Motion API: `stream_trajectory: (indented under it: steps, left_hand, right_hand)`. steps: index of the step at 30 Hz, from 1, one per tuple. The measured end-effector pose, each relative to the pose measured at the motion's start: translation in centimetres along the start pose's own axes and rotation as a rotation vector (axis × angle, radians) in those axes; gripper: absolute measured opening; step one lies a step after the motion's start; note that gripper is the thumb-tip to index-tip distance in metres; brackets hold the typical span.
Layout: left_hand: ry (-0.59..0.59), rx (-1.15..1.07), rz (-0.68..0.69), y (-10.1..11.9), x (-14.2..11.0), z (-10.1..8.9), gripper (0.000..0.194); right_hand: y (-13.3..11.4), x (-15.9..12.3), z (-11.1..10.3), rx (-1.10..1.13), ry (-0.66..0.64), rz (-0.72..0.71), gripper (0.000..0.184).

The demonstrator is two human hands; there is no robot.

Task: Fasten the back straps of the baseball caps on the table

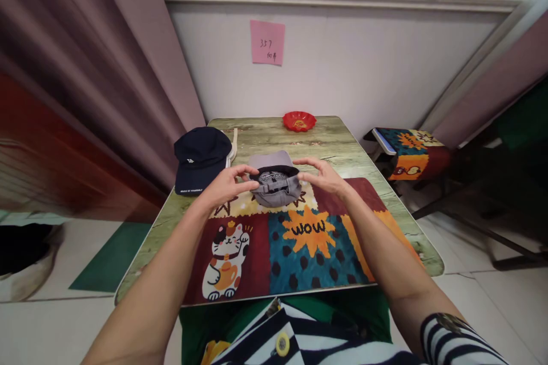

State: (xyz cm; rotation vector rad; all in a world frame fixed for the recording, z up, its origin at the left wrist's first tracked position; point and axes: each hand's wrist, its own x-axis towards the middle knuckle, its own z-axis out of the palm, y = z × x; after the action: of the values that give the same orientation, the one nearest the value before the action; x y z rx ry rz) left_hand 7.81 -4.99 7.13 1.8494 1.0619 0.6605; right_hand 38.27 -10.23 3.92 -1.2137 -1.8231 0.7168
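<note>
A grey baseball cap [278, 189] is between my hands above the patterned mat, its brim pointing away from me and its dark inner band and back strap showing. My left hand [233, 182] pinches the cap's left edge between thumb and fingers. At the opposite edge, my right hand [323, 175] has its thumb and fingers on the rim. The tips of some fingers are hidden by the cap. To the left of it, a navy baseball cap [201, 154] rests at the table's edge, partly over a white object with a strap.
A red scalloped dish [299, 121] sits at the back of the wood-patterned table [252, 125]. The colourful mat [244, 262] covers the near part. A pink note [268, 43] is stuck on the wall behind. A stool with a patterned cover [413, 154] stands at the right.
</note>
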Motion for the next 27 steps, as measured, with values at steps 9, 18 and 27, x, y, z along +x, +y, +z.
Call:
stream_trajectory:
  steps: [9,18,27]
  left_hand:
    - [-0.239,0.791,0.271,-3.7,1.2,-0.2,0.082]
    - [-0.118,0.479,0.208,-3.8,2.0,0.6,0.022]
    - [0.111,-0.641,0.001,1.9,2.2,-1.2,0.037]
  right_hand:
    - [2.8,0.5,0.2,-0.705,-0.308,-0.045,0.097]
    - [3.2,1.3,1.6,-0.582,-0.159,-0.076,0.024]
    - [-2.6,2.9,-1.8,0.414,0.102,0.100,0.040]
